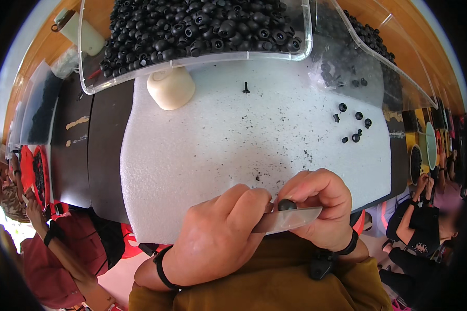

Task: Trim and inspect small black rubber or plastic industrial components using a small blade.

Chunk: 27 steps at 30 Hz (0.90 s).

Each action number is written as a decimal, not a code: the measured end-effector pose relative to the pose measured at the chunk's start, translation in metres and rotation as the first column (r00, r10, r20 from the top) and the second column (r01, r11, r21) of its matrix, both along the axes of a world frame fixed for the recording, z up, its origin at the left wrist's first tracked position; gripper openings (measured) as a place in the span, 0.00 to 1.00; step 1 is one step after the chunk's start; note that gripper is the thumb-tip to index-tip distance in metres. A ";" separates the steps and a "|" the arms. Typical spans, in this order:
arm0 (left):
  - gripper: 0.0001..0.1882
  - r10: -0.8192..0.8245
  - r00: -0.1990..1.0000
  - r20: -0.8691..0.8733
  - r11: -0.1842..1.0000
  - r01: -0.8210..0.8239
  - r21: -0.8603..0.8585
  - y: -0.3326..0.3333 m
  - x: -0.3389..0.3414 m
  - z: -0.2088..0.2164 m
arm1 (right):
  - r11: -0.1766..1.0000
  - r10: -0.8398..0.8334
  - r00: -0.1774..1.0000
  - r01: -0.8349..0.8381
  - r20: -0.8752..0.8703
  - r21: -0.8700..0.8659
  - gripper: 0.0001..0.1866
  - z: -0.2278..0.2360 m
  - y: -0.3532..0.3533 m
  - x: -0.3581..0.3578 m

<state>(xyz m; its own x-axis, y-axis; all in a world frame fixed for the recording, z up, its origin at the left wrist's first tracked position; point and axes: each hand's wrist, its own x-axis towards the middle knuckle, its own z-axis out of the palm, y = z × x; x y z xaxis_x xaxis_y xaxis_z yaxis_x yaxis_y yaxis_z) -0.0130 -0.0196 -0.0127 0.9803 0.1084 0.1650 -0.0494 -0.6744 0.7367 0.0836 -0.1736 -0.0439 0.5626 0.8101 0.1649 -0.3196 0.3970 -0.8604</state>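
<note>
Near the front edge of the white foam sheet (192, 150), my left hand (218, 233) is closed round a small knife (290, 218), whose blade points to the right. My right hand (327, 202) pinches a small round black rubber part (287, 205) between thumb and fingers. The blade lies right against this part, on the side toward me; whether it is cutting into it I cannot tell. Black crumbs (257, 178) are scattered on the foam just beyond my hands. Farther off, a small black stem-shaped piece (246, 88) stands on the sheet.
A clear plastic bin (192, 61) heaped with black round parts spans the far side. Beside it stands a cream cup-like block (171, 89). Several loose black parts (359, 115) lie at right, near a second clear bin (420, 96). Other people work on both sides.
</note>
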 end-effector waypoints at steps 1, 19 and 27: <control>0.12 -0.003 1.000 0.001 1.000 0.003 -0.003 0.000 0.000 0.000 | 1.000 -0.004 1.000 0.004 0.009 0.007 0.16 0.000 0.000 0.000; 0.05 0.191 0.963 -0.192 0.981 -0.195 -0.001 -0.003 0.008 -0.008 | 0.977 0.182 0.967 -0.198 0.177 0.078 0.13 0.009 -0.007 0.008; 0.04 0.107 0.977 -0.182 0.852 -0.184 -0.491 0.006 0.004 0.007 | 0.998 0.024 0.996 -0.019 -0.082 0.057 0.13 0.011 -0.003 0.003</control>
<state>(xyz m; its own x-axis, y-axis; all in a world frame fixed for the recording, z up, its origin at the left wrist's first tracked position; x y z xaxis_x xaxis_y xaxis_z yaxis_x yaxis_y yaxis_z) -0.0090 -0.0141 -0.0062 0.9552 0.2815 -0.0915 0.1520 -0.2013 0.9677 0.0869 -0.1769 -0.0324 0.5590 0.8128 0.1640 -0.3978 0.4364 -0.8070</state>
